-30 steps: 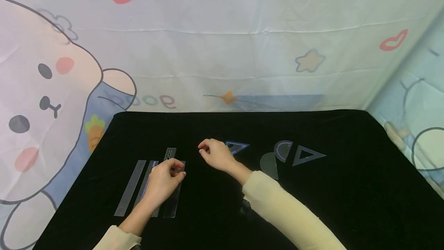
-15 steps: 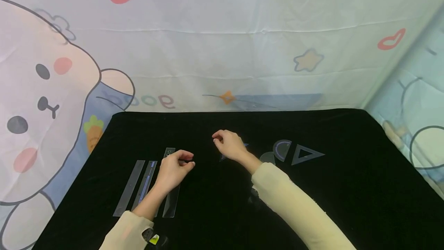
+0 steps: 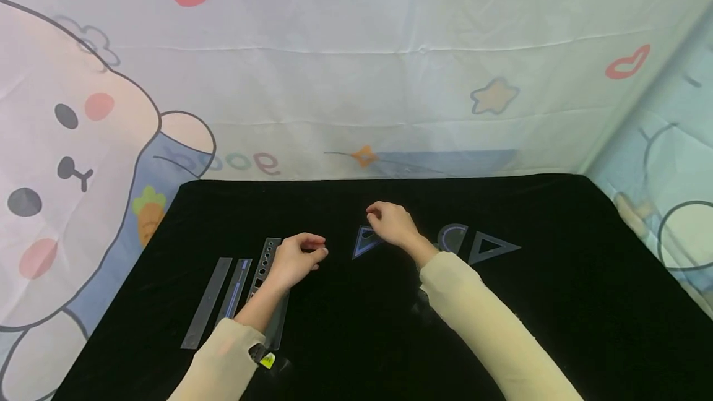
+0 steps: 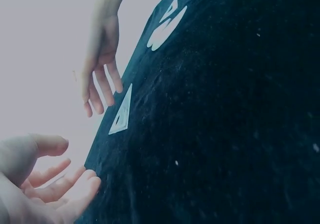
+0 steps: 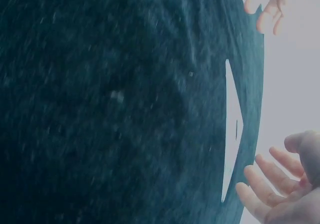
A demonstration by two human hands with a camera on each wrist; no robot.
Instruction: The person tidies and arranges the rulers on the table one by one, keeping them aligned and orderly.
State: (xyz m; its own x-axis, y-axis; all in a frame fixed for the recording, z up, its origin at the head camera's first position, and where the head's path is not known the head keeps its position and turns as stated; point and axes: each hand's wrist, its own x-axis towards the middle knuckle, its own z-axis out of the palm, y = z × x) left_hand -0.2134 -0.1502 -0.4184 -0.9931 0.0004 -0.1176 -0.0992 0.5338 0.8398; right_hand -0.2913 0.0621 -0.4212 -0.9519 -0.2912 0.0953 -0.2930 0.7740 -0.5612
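Note:
My left hand [image 3: 296, 260] is held over the far end of a clear ruler with cut-out holes [image 3: 262, 272], fingers loosely bent and holding nothing. Farther right, my right hand [image 3: 392, 225] hovers with relaxed fingers above a clear set square with blue edges [image 3: 359, 249], covering part of it in the head view. Nothing is in its grasp. The left wrist view shows that set square [image 4: 125, 113] lying flat, apart from both hands. In the right wrist view the set square [image 5: 232, 119] appears edge-on beside the spread fingers.
To the left lie a plain clear ruler [image 3: 206, 304], a blue-marked ruler [image 3: 237, 283] and another clear ruler [image 3: 276, 327], partly under my left arm. A blue-marked protractor [image 3: 452, 237] and a second set square [image 3: 480, 257] lie right. Black cloth [image 3: 345, 339] covers the table.
Both hands have moved to the right and slightly away from me. My left hand has uncovered more of the holed ruler; my right sleeve now hides the plain protractor.

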